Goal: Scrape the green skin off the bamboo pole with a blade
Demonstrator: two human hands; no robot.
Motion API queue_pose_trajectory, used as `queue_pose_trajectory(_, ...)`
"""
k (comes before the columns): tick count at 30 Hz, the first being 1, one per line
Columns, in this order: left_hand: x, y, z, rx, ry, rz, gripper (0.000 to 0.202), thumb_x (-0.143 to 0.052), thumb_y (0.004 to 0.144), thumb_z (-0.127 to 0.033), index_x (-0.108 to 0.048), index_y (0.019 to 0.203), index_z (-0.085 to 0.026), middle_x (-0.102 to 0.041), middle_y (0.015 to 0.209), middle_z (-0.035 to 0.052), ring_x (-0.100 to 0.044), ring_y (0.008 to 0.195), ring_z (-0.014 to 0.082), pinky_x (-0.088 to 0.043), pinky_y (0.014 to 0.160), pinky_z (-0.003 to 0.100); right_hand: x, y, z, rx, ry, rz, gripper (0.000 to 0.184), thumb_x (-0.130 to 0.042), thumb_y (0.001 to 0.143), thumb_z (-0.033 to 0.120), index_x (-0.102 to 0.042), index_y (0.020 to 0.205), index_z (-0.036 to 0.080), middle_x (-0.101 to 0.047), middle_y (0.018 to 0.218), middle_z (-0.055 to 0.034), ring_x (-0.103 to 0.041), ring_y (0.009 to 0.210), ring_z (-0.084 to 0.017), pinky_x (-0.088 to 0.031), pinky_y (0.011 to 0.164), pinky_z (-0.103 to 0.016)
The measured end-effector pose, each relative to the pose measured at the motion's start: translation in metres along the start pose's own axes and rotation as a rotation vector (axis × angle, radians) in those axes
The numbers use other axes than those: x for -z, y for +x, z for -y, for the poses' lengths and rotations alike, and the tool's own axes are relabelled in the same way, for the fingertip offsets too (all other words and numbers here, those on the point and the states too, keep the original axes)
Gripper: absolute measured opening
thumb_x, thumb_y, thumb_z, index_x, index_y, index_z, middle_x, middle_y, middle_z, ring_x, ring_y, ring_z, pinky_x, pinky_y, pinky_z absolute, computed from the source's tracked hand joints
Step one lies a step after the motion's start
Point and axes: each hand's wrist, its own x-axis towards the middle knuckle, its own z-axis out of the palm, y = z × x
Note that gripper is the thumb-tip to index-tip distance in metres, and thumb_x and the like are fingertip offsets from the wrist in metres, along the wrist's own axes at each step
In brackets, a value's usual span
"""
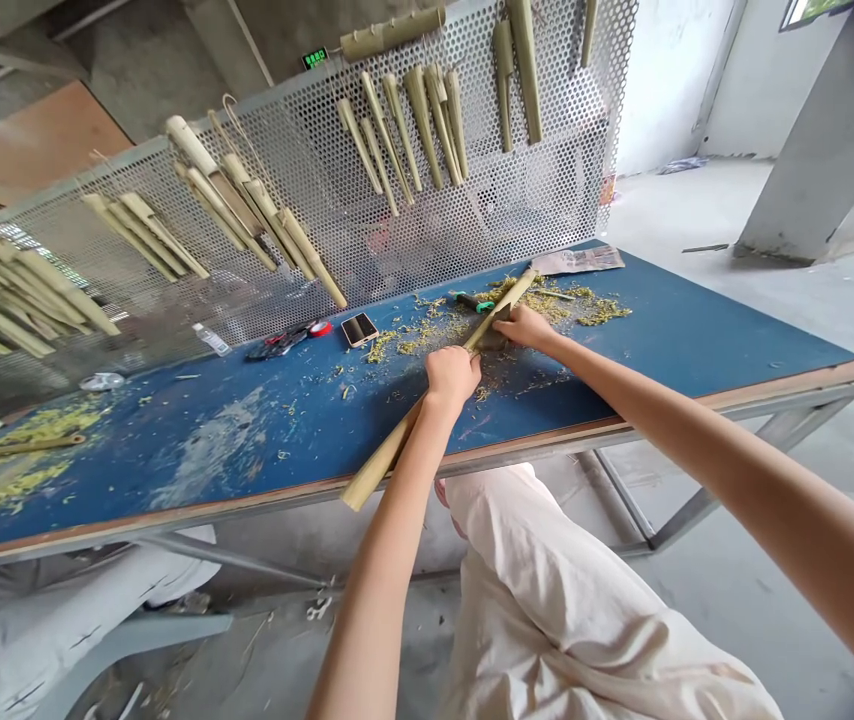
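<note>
A long split bamboo piece (386,460) lies slantwise across the front edge of the blue table, its near end sticking out over the edge. My left hand (453,374) is wrapped round its middle. Farther up the bamboo, my right hand (527,328) is closed on a dark, flat, blade-like piece (502,314) held against it; the fingers partly hide this, so its exact kind is unclear. Yellow-green shavings (599,308) are heaped around the far end. Just beyond the bamboo lies a tool with green parts (478,302), partly covered.
On the blue table (712,320) lie a phone (359,330), red tape (320,328), dark tools (277,343), a clear bottle (211,339) and a paper sheet (581,261). A perforated metal panel (547,190) hung with bamboo pieces (419,125) stands behind. Another person's leg (97,610) is at lower left.
</note>
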Motion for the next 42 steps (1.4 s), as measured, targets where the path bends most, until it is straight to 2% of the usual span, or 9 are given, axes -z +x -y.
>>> queue_pose_trajectory(6, 0.0, 0.0, 0.0, -0.004, 0.002, -0.025, 0.048, -0.044, 0.103, -0.04, -0.071, 0.113, -0.002, -0.072, 0.108, 0.0244, -0.071, 0.102, 0.0301, -0.05, 0.08, 0.033, 0.001, 0.002, -0.003, -0.072, 0.01, -0.051, 0.028, -0.054, 0.093, 0.033, -0.064, 0.072, 0.017, -0.064, 0.064, -0.0082, -0.063, 0.067, -0.02, -0.046, 0.061, -0.025)
queue_pose_trajectory(10, 0.0, 0.0, 0.0, 0.002, 0.0, -0.009, 0.046, -0.044, 0.103, -0.04, -0.072, 0.112, -0.003, -0.072, 0.108, 0.0243, -0.071, 0.102, 0.0298, -0.05, 0.081, 0.033, -0.001, 0.001, -0.003, -0.012, 0.044, 0.04, 0.03, -0.057, 0.093, 0.035, -0.061, 0.069, 0.018, -0.062, 0.062, -0.0066, -0.062, 0.065, -0.019, -0.044, 0.06, -0.025)
queue_pose_trajectory(15, 0.0, 0.0, -0.001, 0.002, 0.005, -0.015, 0.047, -0.042, 0.104, -0.04, -0.07, 0.116, -0.003, -0.072, 0.11, 0.0243, -0.07, 0.103, 0.029, -0.049, 0.081, 0.032, -0.002, -0.003, 0.001, -0.041, -0.025, -0.047, 0.029, -0.055, 0.094, 0.036, -0.061, 0.072, 0.018, -0.066, 0.07, -0.0089, -0.063, 0.069, -0.021, -0.044, 0.061, -0.027)
queue_pose_trajectory(19, 0.0, 0.0, -0.001, 0.005, 0.003, -0.004, 0.047, -0.043, 0.104, -0.039, -0.071, 0.115, -0.003, -0.072, 0.11, 0.0249, -0.07, 0.103, 0.0297, -0.049, 0.081, 0.033, 0.0, -0.004, 0.003, 0.025, -0.019, 0.018, 0.03, -0.057, 0.094, 0.038, -0.06, 0.072, 0.018, -0.068, 0.075, -0.0098, -0.063, 0.071, -0.021, -0.044, 0.061, -0.027)
queue_pose_trajectory(24, -0.001, 0.0, 0.0, -0.002, -0.004, -0.017, 0.048, -0.043, 0.104, -0.041, -0.071, 0.115, -0.003, -0.072, 0.109, 0.0245, -0.07, 0.103, 0.0298, -0.049, 0.081, 0.033, 0.001, 0.0, -0.001, -0.022, -0.106, -0.072, 0.029, -0.054, 0.095, 0.036, -0.06, 0.073, 0.018, -0.067, 0.075, -0.0109, -0.064, 0.072, -0.022, -0.043, 0.061, -0.027)
queue_pose_trajectory(27, -0.002, 0.001, 0.0, 0.0, 0.003, -0.01, 0.048, -0.043, 0.104, -0.04, -0.071, 0.114, -0.003, -0.072, 0.108, 0.0247, -0.071, 0.102, 0.03, -0.049, 0.08, 0.033, 0.0, 0.003, -0.004, 0.034, -0.091, -0.01, 0.029, -0.057, 0.094, 0.038, -0.061, 0.072, 0.019, -0.067, 0.074, -0.0099, -0.064, 0.072, -0.022, -0.044, 0.062, -0.027)
queue_pose_trajectory(32, -0.002, 0.002, 0.0, -0.001, -0.004, -0.017, 0.048, -0.044, 0.104, -0.04, -0.071, 0.115, -0.002, -0.072, 0.109, 0.0249, -0.071, 0.103, 0.03, -0.049, 0.08, 0.033, 0.002, 0.006, -0.004, -0.071, -0.055, -0.059, 0.026, -0.056, 0.093, 0.036, -0.062, 0.075, 0.018, -0.066, 0.07, -0.0097, -0.064, 0.072, -0.022, -0.045, 0.062, -0.027)
queue_pose_trajectory(36, -0.001, 0.003, 0.0, -0.001, -0.005, -0.007, 0.048, -0.044, 0.103, -0.039, -0.071, 0.113, -0.001, -0.072, 0.109, 0.0259, -0.071, 0.102, 0.0311, -0.049, 0.08, 0.034, 0.001, 0.006, -0.003, -0.025, -0.018, 0.0, 0.028, -0.057, 0.093, 0.039, -0.062, 0.074, 0.018, -0.065, 0.069, -0.0087, -0.062, 0.069, -0.021, -0.044, 0.061, -0.027)
queue_pose_trajectory(42, -0.001, 0.003, 0.001, -0.002, -0.011, -0.005, 0.049, -0.044, 0.103, -0.041, -0.072, 0.113, -0.003, -0.073, 0.106, 0.0241, -0.071, 0.101, 0.0303, -0.05, 0.08, 0.033, -0.001, 0.005, -0.005, -0.044, -0.095, -0.07, 0.029, -0.055, 0.095, 0.037, -0.061, 0.074, 0.018, -0.067, 0.074, -0.0102, -0.061, 0.068, -0.02, -0.041, 0.057, -0.026)
